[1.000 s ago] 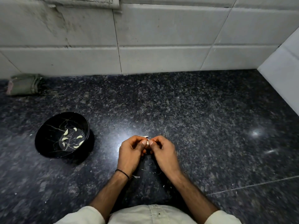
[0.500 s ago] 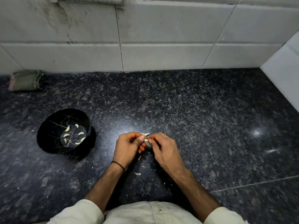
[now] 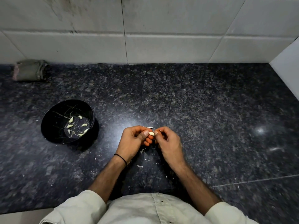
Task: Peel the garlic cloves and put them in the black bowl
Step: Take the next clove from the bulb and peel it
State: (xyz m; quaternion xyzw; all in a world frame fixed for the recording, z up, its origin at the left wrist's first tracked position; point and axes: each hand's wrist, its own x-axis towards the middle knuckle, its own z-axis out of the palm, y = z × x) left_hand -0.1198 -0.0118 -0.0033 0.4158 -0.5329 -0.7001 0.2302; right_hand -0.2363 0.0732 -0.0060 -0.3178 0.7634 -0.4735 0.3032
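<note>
A pale garlic clove is pinched between the fingertips of both hands above the dark granite counter. My left hand grips it from the left, thumb on top. My right hand holds its right end with curled fingers. The black bowl sits on the counter to the left of my hands, with several peeled cloves lying on its bottom.
Bits of white garlic skin lie scattered on the counter under and below my hands. A folded greenish cloth lies at the back left against the white tiled wall. A white side wall bounds the counter at the right.
The hands stayed together on the clove; more of the bare clove shows between the fingertips now. The view tilted slightly, so the bowl and hands sit a little differently in frame.
</note>
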